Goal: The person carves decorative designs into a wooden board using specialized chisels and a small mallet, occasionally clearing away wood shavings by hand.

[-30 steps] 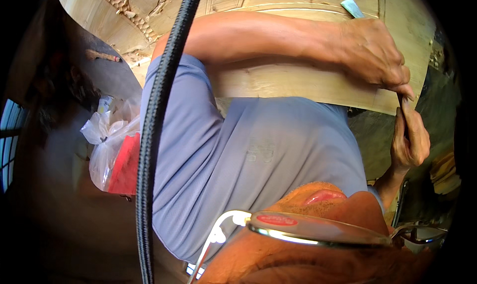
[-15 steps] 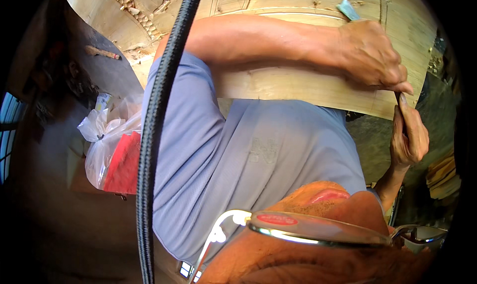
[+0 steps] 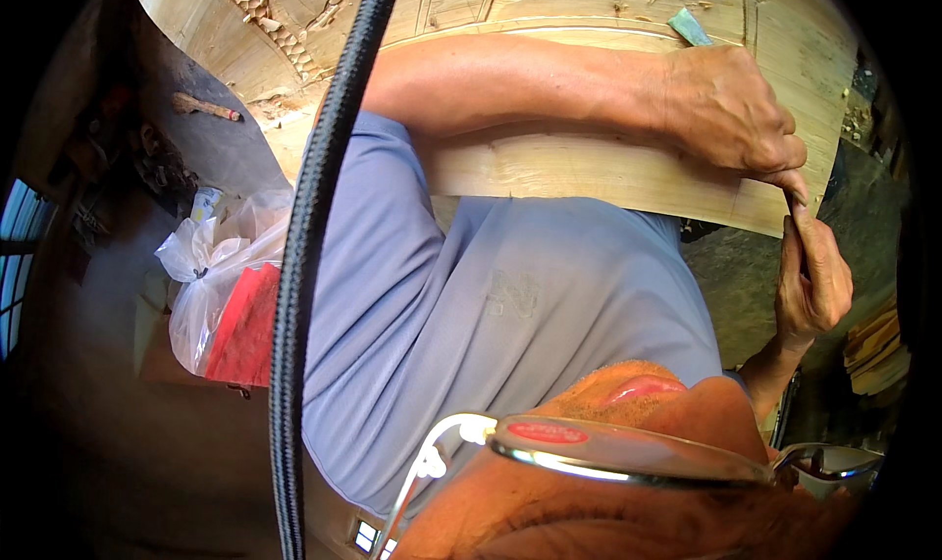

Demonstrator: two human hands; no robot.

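Note:
My left hand [image 3: 726,109] is closed in a fist over the near right corner of a pale wooden panel [image 3: 589,173]. From the fist's far side sticks out a flat teal-green end [image 3: 690,28], seemingly part of a hand tool whose middle the fist hides. A slim dark end [image 3: 791,203] shows at the fist's near side. My right hand [image 3: 814,276], just off the panel's edge, pinches that dark end between thumb and straight fingers. The fingertips of both hands almost meet there. The tool's exact kind cannot be made out.
Carved hollows [image 3: 265,16] and loose chips mark the panel's far left. A wooden-handled tool [image 3: 206,107] lies on a grey surface at the left. Below it are a tied clear plastic bag [image 3: 196,285] and a red item [image 3: 245,325]. Stacked wooden pieces [image 3: 873,352] stand at the right. A black braided cable [image 3: 304,246] crosses the view.
Both hands have shifted slightly nearer to me along with the tool. Its teal end is tilted a little differently and looks greener. Both hands keep their grip.

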